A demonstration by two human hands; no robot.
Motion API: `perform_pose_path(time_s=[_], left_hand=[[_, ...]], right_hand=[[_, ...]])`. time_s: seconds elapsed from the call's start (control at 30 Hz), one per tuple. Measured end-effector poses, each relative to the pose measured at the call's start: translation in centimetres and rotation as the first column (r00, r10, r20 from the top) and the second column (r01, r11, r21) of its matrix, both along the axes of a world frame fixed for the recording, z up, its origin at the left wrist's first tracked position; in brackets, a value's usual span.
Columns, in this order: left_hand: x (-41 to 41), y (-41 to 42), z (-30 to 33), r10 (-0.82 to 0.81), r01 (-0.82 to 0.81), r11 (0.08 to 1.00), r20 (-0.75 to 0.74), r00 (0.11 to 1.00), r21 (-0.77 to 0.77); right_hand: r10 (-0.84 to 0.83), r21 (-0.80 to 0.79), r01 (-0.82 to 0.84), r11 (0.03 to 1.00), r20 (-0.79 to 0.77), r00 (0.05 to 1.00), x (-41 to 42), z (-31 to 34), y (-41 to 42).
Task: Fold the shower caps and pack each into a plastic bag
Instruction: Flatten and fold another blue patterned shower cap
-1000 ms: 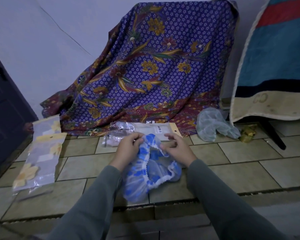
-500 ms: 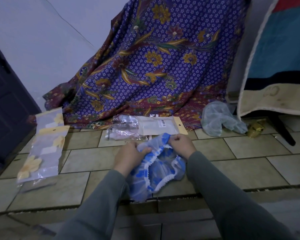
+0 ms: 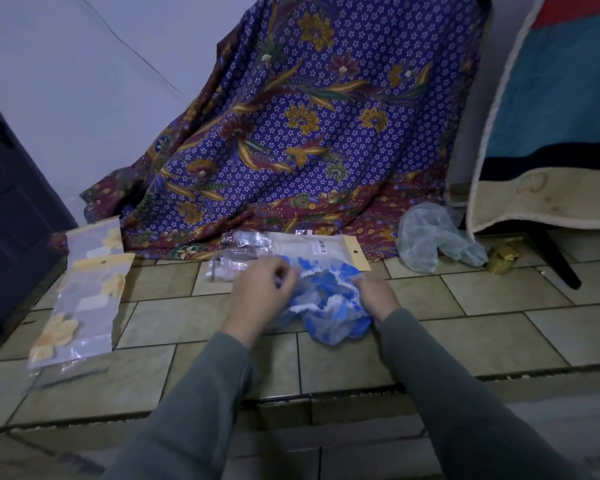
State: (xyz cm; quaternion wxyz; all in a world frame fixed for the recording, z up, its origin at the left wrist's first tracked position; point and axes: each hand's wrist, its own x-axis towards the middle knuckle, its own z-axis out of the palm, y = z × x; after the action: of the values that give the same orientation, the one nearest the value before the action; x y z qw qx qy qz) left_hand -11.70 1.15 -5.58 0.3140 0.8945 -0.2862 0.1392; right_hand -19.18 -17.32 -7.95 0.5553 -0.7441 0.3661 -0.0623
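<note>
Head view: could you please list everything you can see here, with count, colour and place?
blue cap: one, blue and white, on the floor tiles, held by both hands
pale cap: one, pale green, far right on the floor
empty bags: a small pile, clear with tan headers, behind the blue cap
packed bags: about three, clear with yellow flowers, left
batik cloth: one, purple floral, draped at the back
towel: one, teal, red and cream, hanging right
gold thing: one, by the pale cap
left hand: grip on the blue cap's edge
right hand: grip on the blue cap
</note>
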Motion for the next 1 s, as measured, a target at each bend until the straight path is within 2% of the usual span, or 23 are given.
perform_pose_path(time_s=[0.07,0.1,0.17,0.23,0.33,0.4,0.47,0.57,0.6,0.63,0.7,0.73,0.8,0.83,0.9,1.0], left_hand=[[-1.3,-0.3,-0.6,-0.05,0.064,0.987,-0.096,0.994,0.149],[-1.5,-0.2,-1.2,-0.051,0.078,0.979,-0.144,0.988,0.187],[-1.2,0.7,-2.9,-0.074,0.107,0.98,-0.197,0.978,0.166],[-0.5,1.7,-4.5,-0.097,0.128,0.976,-0.175,0.98,0.174],[0.2,2.9,-5.4,-0.088,0.113,0.975,-0.133,0.987,0.193],[0.6,3.7,-5.3,-0.14,0.162,0.98,-0.173,0.975,0.118],[1.0,4.2,-4.8,-0.2,0.223,0.97,-0.212,0.957,0.093],[1.2,4.5,-4.1,-0.232,0.281,0.939,-0.242,0.942,0.195],[1.2,4.4,-4.1,-0.213,0.263,0.937,-0.22,0.952,0.228],[1.2,4.2,-4.1,-0.177,0.221,0.943,-0.187,0.966,0.25],[1.3,3.6,-4.2,-0.067,0.095,0.966,-0.122,0.99,0.239],[1.3,3.3,-4.2,-0.021,0.045,0.981,-0.125,0.992,0.187],[1.4,2.9,-3.7,0.018,-0.007,0.999,-0.209,0.978,0.053],[1.4,2.9,-3.3,0.003,-0.001,1.0,-0.24,0.971,0.007],[1.8,2.9,-2.8,-0.074,0.074,0.997,-0.274,0.959,-0.009],[2.4,3.5,-2.3,-0.207,0.239,0.969,-0.331,0.921,0.059]], right_hand=[[0.005,0.08,-0.006,0.997,0.016,1.0,0.0,0.1,0.2],[-0.038,0.183,0.026,0.983,0.062,0.997,-0.2,0.1,0.3],[-0.043,0.321,0.029,0.947,0.038,0.998,-0.5,-0.1,0.5],[-0.007,0.204,0.011,0.979,-0.017,1.0,-0.8,-0.5,0.0],[-0.144,-0.086,0.147,0.985,0.045,0.989,-1.3,-0.9,-1.0],[-0.191,-0.128,0.202,0.971,0.093,0.977,-1.4,-1.1,-1.2],[-0.241,-0.026,0.25,0.968,0.18,0.954,-1.1,-1.4,-1.0],[-0.312,0.218,0.24,0.946,0.407,0.859,-1.0,-1.7,-0.5],[-0.307,0.242,0.214,0.946,0.467,0.829,-1.0,-1.9,-0.2],[-0.273,0.204,0.192,0.96,0.528,0.804,-1.1,-2.0,0.2],[-0.11,-0.096,0.207,0.974,0.598,0.794,-1.5,-2.4,1.1],[-0.008,-0.265,0.217,0.94,0.615,0.788,-1.9,-2.5,1.6],[0.198,-0.462,0.137,0.876,0.605,0.771,-2.8,-2.8,2.2],[0.311,-0.536,0.048,0.843,0.557,0.77,-3.2,-2.8,2.2],[0.504,-0.655,-0.179,0.734,0.349,0.79,-3.5,-3.0,2.0],[0.606,-0.702,-0.419,0.576,0.023,0.795,-3.2,-3.2,1.5]])
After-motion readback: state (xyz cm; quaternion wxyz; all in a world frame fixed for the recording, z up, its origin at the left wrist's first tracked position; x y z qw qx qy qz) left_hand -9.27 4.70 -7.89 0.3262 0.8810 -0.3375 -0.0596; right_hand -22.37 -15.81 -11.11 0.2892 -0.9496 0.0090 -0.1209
